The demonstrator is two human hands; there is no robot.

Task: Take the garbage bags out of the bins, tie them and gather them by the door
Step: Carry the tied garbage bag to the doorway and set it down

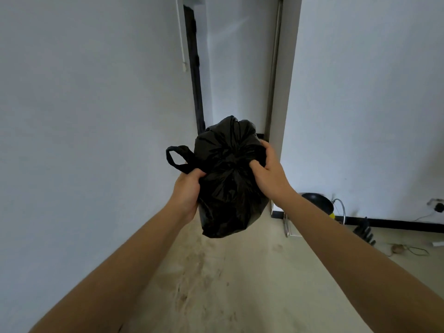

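White walls [96,104] meet a pale, scuffed floor [240,284] along a black baseboard [384,223]. At right, near the wall: a dark round pan [318,203] beside a curved metal frame [342,210]; a black ribbed object [366,231]; thin cords [419,250]; a wall socket [437,205] with plug.

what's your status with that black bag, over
Left hand gripping handle loop, right hand clamped on gathered top. Black garbage bag held off the floor, facing the doorway. Path ahead clear.
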